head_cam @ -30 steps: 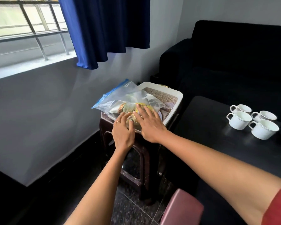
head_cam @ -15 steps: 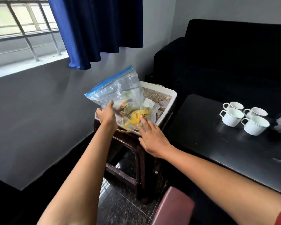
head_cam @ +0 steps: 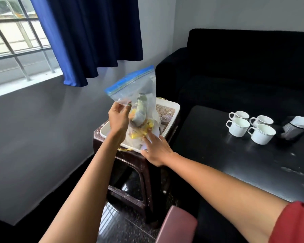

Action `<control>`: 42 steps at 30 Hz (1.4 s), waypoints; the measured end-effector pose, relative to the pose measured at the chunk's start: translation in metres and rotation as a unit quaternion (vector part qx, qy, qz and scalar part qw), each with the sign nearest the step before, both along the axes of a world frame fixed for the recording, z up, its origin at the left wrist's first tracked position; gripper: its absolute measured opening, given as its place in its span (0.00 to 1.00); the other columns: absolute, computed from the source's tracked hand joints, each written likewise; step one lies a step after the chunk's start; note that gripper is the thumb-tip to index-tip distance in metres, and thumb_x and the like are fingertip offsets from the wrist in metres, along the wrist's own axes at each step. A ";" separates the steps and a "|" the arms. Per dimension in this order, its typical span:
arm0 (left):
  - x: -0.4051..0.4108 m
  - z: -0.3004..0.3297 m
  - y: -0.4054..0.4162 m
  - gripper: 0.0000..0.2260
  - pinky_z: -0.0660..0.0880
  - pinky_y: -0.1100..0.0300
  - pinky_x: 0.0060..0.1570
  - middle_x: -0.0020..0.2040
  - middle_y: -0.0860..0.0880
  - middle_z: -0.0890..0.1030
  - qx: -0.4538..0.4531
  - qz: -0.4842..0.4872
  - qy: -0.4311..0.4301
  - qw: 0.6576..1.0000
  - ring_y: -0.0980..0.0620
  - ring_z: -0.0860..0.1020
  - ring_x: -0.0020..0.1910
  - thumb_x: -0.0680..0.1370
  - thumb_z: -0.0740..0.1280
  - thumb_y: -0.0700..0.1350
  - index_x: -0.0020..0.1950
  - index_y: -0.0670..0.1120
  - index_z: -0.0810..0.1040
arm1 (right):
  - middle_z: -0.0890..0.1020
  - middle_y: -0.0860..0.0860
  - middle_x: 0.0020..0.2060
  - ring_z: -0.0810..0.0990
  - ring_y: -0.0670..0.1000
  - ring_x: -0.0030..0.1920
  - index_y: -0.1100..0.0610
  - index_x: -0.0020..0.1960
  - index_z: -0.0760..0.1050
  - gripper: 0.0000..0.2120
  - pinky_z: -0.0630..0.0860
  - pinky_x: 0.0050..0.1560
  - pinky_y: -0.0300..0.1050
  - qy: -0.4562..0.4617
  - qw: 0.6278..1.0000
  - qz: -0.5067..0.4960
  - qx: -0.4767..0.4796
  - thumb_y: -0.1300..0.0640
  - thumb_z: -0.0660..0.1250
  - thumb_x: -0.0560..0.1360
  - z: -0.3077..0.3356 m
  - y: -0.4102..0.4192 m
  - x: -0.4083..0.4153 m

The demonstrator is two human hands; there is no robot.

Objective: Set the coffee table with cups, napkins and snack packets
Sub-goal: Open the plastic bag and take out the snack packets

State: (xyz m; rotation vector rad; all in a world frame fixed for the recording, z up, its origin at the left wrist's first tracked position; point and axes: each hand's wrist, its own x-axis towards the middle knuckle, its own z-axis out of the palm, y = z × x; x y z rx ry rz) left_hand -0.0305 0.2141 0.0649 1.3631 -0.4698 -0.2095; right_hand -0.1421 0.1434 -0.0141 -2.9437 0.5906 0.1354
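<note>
Hands [head_cam: 118,118] [head_cam: 156,149] around upright snack bag [head_cam: 139,95]

Hidden and cut off
The zip bag [head_cam: 137,95] blurred its snack packets [head_cam: 140,111]; the pink stool [head_cam: 177,225] at 6 o'clock was cropped.

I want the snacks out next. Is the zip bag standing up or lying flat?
Upright: the left hand holds the zip bag with its blue seal on top, bottom in the white tray.

Daylight enters through the window [head_cam: 16,37] at upper left; the room is otherwise dim. The black coffee table [head_cam: 235,155] shows glare. Wide-angle distortion bends the edges.
</note>
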 end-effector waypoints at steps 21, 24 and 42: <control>-0.064 -0.010 -0.019 0.19 0.67 0.50 0.66 0.56 0.56 0.79 0.446 -0.322 -0.344 0.761 0.51 0.75 0.60 0.73 0.68 0.38 0.62 0.52 0.78 | 0.78 0.56 0.51 0.79 0.57 0.53 0.58 0.59 0.72 0.22 0.76 0.56 0.53 -0.469 0.544 -0.445 0.534 0.41 0.57 0.77 0.068 -0.086 -0.076; -0.070 0.002 -0.019 0.26 0.65 0.53 0.70 0.66 0.55 0.75 0.496 -0.377 -0.342 0.703 0.52 0.71 0.67 0.72 0.65 0.33 0.67 0.53 0.73 | 0.77 0.55 0.47 0.80 0.56 0.49 0.61 0.54 0.73 0.09 0.78 0.49 0.49 -0.460 0.582 -0.440 0.505 0.58 0.62 0.76 0.071 -0.084 -0.085; -0.171 0.032 -0.109 0.19 0.70 0.57 0.51 0.60 0.49 0.79 0.431 -0.173 -0.275 0.842 0.48 0.77 0.59 0.75 0.67 0.54 0.64 0.49 0.75 | 0.73 0.52 0.29 0.71 0.49 0.35 0.57 0.32 0.71 0.11 0.77 0.43 0.49 -0.506 0.622 -0.343 0.489 0.64 0.64 0.72 0.046 -0.051 -0.119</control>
